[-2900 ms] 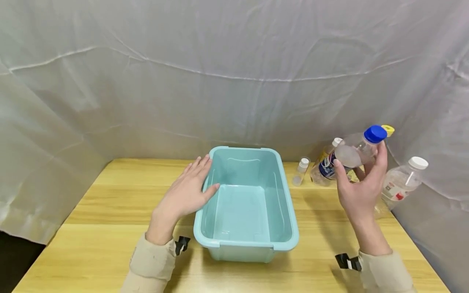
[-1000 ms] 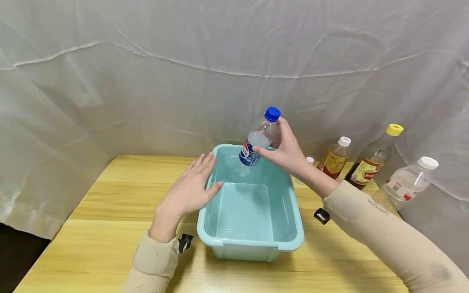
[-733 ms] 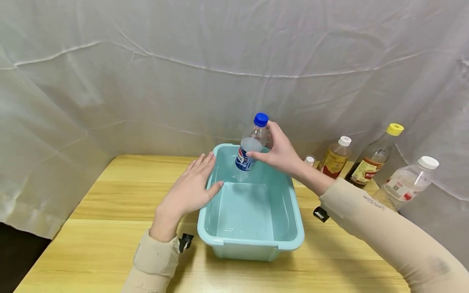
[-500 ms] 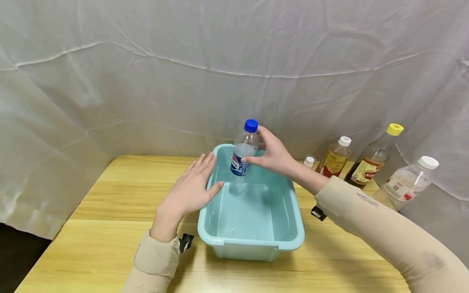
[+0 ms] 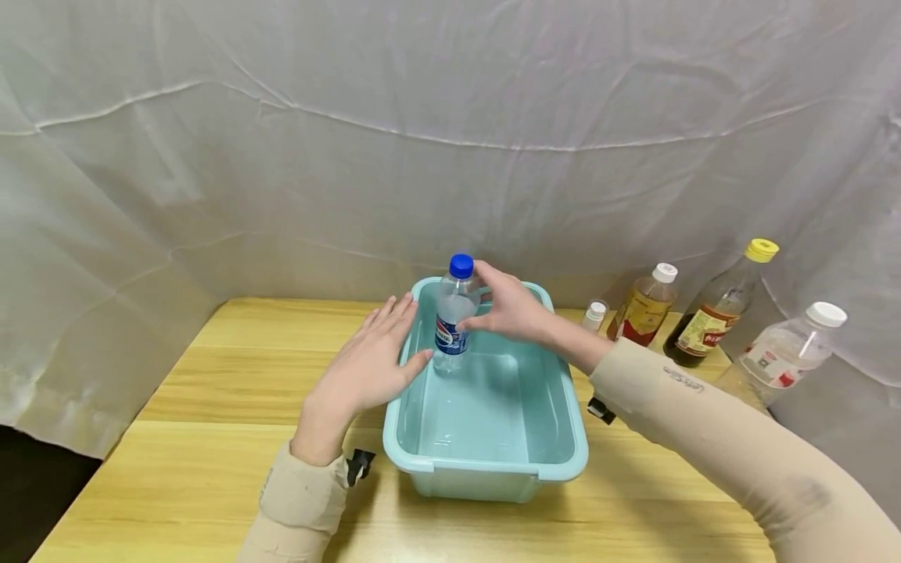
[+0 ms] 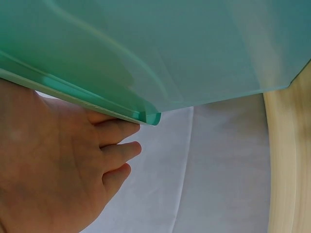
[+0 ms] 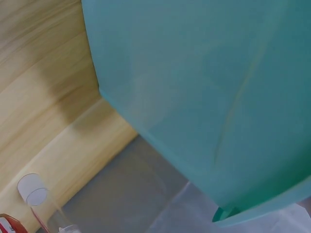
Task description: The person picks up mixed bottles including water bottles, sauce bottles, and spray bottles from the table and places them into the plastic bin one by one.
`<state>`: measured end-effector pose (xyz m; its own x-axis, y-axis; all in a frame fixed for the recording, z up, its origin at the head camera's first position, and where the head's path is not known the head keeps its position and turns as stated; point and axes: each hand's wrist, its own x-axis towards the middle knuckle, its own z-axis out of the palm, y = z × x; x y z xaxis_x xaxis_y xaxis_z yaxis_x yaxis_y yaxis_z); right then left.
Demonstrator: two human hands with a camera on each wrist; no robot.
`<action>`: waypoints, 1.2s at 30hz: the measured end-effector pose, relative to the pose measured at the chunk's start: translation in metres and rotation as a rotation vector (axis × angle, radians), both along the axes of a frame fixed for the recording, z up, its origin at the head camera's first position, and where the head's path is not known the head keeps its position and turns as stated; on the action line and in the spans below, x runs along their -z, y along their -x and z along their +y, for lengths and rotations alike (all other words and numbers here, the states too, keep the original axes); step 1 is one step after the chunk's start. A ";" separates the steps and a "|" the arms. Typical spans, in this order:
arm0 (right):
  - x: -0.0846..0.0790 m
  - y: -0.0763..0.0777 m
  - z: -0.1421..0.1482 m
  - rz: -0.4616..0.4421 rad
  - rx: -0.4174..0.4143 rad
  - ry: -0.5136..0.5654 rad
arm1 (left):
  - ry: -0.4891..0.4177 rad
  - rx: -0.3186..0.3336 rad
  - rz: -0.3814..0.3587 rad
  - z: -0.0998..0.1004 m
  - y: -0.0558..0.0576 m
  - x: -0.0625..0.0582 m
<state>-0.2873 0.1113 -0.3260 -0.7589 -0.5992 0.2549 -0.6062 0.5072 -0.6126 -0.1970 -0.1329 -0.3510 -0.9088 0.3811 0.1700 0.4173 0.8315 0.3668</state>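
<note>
A clear Pepsi bottle with a blue cap and blue label stands nearly upright inside the far left part of the light-blue plastic bin. My right hand grips it from the right, thumb in front and fingers behind; whether its base touches the bin floor I cannot tell. My left hand rests on the bin's left rim with straight fingers. In the left wrist view, the left hand lies palm-on against the rim's underside edge. The right wrist view shows the bin's outer wall, which hides the right hand.
Right of the bin stand a small white-capped bottle, a yellow-labelled bottle, a yellow-capped bottle of dark liquid and a clear white-capped bottle. They stand on a wooden table, with a grey cloth behind it.
My right hand has lifted the Pepsi bottle from among the bottles on the right, carried it left over the bin and lowered it inside. The left hand has stayed on the rim.
</note>
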 end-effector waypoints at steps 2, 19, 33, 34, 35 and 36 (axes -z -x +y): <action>0.001 0.000 -0.002 -0.014 -0.002 -0.014 | 0.000 0.001 0.000 0.000 0.000 0.000; 0.004 0.001 -0.009 -0.048 -0.007 -0.049 | 0.000 -0.008 -0.003 0.001 -0.001 -0.001; 0.006 -0.003 -0.008 -0.102 0.002 -0.020 | 0.000 -0.006 0.002 0.001 -0.002 -0.001; 0.007 -0.003 -0.008 -0.103 0.004 -0.020 | -0.001 -0.006 0.001 0.001 -0.002 -0.001; 0.007 -0.003 -0.008 -0.102 0.005 -0.020 | 0.001 -0.007 0.001 0.001 -0.002 -0.001; 0.007 -0.003 -0.007 -0.102 0.006 -0.019 | 0.003 -0.009 0.001 0.001 -0.002 -0.001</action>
<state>-0.2838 0.1040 -0.3331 -0.7839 -0.5986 0.1645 -0.5381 0.5230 -0.6611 -0.1949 -0.1322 -0.3500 -0.9119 0.3738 0.1693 0.4103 0.8362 0.3640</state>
